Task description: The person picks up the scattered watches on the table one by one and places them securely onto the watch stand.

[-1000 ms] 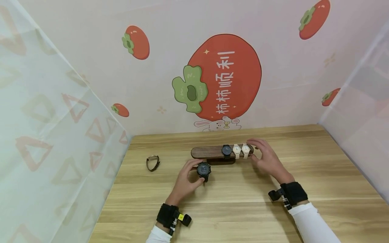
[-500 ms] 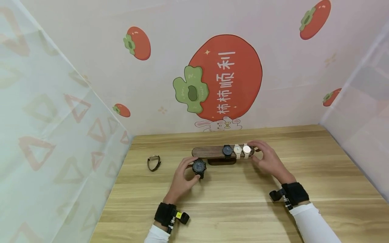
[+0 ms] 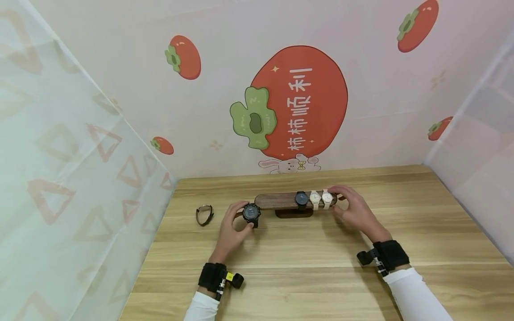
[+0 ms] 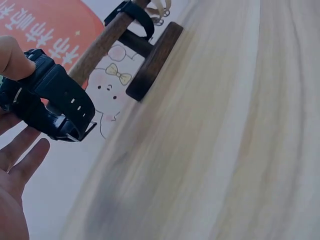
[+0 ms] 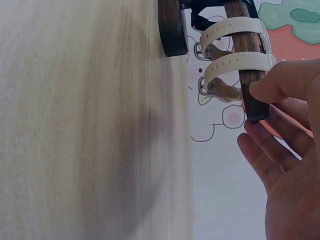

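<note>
My left hand point(image 3: 230, 234) holds a large black wristwatch point(image 3: 251, 212) between thumb and fingers, right at the left end of the wooden watch stand point(image 3: 275, 201). In the left wrist view the buckled strap point(image 4: 67, 97) forms a loop that overlaps the bar's end. My right hand point(image 3: 357, 216) pinches the stand's dark right end point(image 5: 256, 105), thumb on one side and fingers on the other. Toward that end the bar carries a smaller black watch point(image 3: 301, 199) and two cream watches, one point(image 3: 315, 197) beside the other point(image 3: 327, 198).
A thin dark-strapped watch point(image 3: 205, 216) lies on the wood-grain table point(image 3: 297, 276) at the left. The stand's dark base point(image 3: 294, 214) rests near the back. Behind rises a wall point(image 3: 217, 111) with printed persimmons, and pale side panels flank the table.
My left hand has carried the large black watch left and slightly back, from in front of the bar to its left end. My right hand stays at the right end.
</note>
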The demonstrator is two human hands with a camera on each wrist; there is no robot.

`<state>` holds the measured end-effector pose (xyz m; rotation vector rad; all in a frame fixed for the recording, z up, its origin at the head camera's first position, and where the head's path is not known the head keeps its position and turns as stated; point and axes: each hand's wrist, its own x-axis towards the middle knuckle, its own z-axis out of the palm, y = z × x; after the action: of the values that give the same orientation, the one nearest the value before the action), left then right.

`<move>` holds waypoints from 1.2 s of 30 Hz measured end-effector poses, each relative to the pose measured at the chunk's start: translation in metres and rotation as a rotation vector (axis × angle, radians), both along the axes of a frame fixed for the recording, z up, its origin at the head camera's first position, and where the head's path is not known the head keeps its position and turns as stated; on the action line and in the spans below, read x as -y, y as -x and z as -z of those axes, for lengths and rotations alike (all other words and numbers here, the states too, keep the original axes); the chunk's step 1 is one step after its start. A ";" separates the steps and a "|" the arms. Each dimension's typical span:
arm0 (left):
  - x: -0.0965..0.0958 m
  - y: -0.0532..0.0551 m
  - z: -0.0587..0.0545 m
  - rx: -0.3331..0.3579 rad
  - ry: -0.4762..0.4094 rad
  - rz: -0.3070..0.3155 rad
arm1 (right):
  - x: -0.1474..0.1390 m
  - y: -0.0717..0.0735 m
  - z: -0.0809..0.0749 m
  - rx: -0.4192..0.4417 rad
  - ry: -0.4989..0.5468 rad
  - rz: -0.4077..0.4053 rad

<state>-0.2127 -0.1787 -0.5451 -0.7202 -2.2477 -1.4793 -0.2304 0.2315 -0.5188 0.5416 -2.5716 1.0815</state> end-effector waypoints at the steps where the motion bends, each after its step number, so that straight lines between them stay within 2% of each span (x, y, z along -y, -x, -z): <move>1: 0.001 0.002 0.001 0.003 -0.006 -0.003 | 0.000 0.000 0.000 -0.004 0.000 -0.001; 6: 0.001 0.009 0.002 0.010 -0.025 -0.009 | -0.001 0.001 0.001 -0.021 0.001 -0.009; 13: -0.007 0.018 0.000 0.036 -0.027 -0.018 | -0.002 -0.001 0.001 0.003 0.005 -0.008; 18: -0.012 0.023 -0.001 0.080 -0.040 -0.028 | -0.002 -0.001 0.000 0.002 0.009 -0.012; 26: -0.015 0.031 -0.002 0.156 0.039 -0.025 | -0.002 0.001 0.000 -0.012 0.006 -0.015; 36: -0.022 0.039 -0.004 0.109 0.149 -0.001 | -0.002 -0.001 0.001 -0.016 0.015 -0.009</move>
<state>-0.2512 -0.1562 -0.5409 -0.6973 -2.4608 -1.3921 -0.2290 0.2338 -0.5196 0.5564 -2.5478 1.0948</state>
